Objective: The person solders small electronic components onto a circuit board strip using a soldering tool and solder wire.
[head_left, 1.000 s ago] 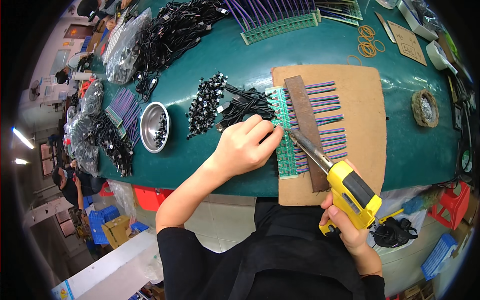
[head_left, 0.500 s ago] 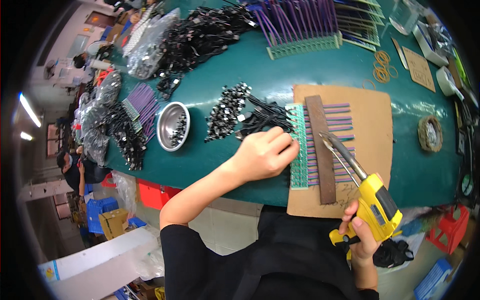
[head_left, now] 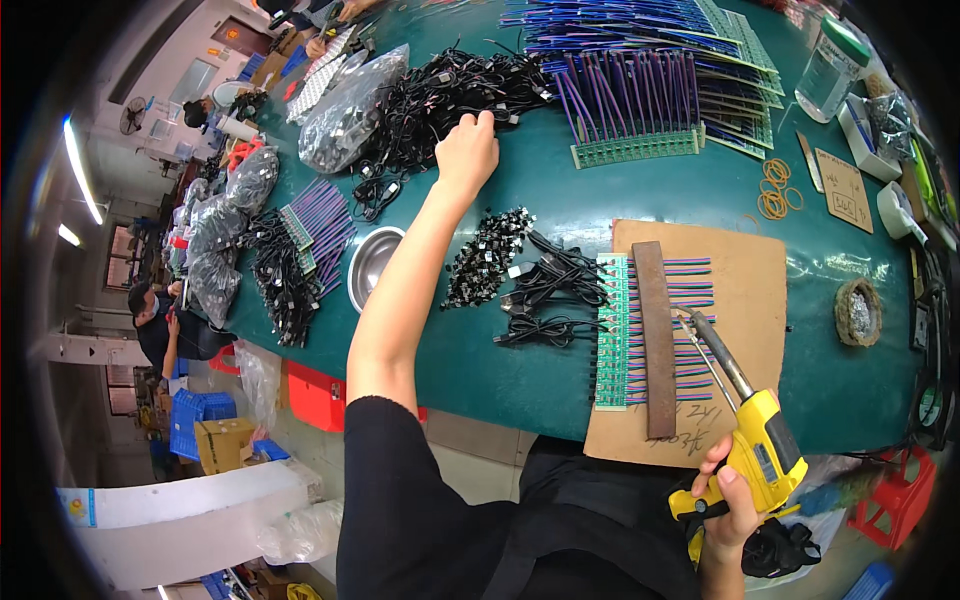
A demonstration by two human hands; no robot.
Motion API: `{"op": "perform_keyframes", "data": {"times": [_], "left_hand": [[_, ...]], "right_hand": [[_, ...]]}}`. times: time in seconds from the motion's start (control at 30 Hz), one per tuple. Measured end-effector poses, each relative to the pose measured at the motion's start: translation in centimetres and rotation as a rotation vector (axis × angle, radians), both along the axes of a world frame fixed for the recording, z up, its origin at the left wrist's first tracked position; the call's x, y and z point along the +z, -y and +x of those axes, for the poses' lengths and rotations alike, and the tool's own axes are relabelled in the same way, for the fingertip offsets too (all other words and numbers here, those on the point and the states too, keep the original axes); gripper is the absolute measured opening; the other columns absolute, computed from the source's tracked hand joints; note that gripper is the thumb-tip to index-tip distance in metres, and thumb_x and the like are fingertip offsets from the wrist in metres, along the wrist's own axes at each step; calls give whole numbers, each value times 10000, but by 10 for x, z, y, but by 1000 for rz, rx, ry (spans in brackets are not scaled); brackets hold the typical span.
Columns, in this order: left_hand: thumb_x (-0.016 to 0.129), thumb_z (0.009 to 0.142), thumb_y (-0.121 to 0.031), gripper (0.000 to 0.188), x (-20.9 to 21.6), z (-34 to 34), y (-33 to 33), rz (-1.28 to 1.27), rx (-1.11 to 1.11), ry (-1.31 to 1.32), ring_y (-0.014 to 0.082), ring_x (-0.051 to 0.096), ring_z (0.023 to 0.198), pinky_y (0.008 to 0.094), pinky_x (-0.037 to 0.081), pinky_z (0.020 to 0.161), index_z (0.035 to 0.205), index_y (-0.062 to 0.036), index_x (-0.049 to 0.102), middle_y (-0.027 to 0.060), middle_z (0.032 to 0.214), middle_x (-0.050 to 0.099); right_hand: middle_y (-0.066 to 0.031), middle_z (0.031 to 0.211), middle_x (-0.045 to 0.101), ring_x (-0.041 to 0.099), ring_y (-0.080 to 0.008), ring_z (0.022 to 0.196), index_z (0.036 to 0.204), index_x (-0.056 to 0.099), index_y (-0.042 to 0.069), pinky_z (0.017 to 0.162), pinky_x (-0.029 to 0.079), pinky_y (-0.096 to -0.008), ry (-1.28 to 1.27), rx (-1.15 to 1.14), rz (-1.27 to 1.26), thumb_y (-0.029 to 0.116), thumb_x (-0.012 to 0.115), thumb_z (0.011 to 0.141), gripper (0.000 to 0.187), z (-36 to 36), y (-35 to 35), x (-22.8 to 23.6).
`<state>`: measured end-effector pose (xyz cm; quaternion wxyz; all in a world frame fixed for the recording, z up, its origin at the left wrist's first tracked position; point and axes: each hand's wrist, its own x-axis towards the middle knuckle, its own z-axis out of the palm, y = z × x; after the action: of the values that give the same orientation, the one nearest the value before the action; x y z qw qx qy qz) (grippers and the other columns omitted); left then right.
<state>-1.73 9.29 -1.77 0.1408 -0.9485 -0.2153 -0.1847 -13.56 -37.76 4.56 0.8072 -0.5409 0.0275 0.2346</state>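
My left hand (head_left: 468, 152) reaches to the front edge of a heap of black cables (head_left: 450, 85) at the back, fingers curled down; whatever they grip is hidden. In my right hand (head_left: 735, 500) is a yellow soldering gun (head_left: 762, 450), its tip above the brown metal bar (head_left: 655, 340). That bar lies across purple, blue and pink wires (head_left: 690, 290) joined to a green circuit board panel (head_left: 612, 330). Under them is a sheet of cardboard (head_left: 750, 290). Several coiled black cables (head_left: 555, 280) lie against the panel's left edge.
Small black-and-silver connectors (head_left: 487, 257) are piled left of the panel, near a metal bowl (head_left: 375, 262) partly behind my forearm. Stacked wired boards (head_left: 635, 110), rubber bands (head_left: 775, 190) and a clear jar (head_left: 830, 70) stand at the back. Another person (head_left: 165, 325) sits far left.
My left hand has left the panel's edge and moved up and left to the cable heap. Coiled cables now show beside the panel. The whole view has shifted slightly.
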Motion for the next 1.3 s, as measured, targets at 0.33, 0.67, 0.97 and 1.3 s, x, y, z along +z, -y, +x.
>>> {"op": "perform_keyframes", "data": {"times": [0.33, 0.67, 0.97, 1.3], "left_hand": [[666, 718, -152, 246, -1, -42, -8, -813, -96, 202, 225, 611, 594, 323, 511, 578, 810, 45, 549, 135, 825, 543], [639, 761, -342, 424, 8, -27, -1, -504, 48, -15, 274, 647, 725, 372, 502, 669, 951, 30, 565, 143, 768, 650], [552, 802, -88, 216, 87, -70, 144, -1976, -452, -76, 125, 571, 621, 219, 418, 576, 1003, -15, 521, 33, 748, 572], [576, 790, -29, 236, 124, -111, 224, -1946, -691, -623, 65, 490, 792, 242, 447, 732, 1022, -8, 543, -3, 858, 519]], "right_hand": [[-158, 877, 543, 561, -152, 685, 1100, 462, -93, 489, 502, -229, 58, -49, 1, 52, 526, 773, 364, 7, 1, 5], [-152, 875, 532, 553, -153, 695, 1129, 445, -90, 484, 501, -227, 92, -76, 21, 56, 530, 766, 401, 3, 7, 9], [-138, 924, 563, 555, -130, 651, 1111, 478, -60, 483, 480, -220, 128, -139, 39, 34, 565, 806, 330, 17, 9, 0], [-82, 910, 603, 574, -97, 670, 1185, 491, -26, 560, 491, -222, 249, 11, 32, -32, 629, 806, 404, 47, -16, 23]]}}
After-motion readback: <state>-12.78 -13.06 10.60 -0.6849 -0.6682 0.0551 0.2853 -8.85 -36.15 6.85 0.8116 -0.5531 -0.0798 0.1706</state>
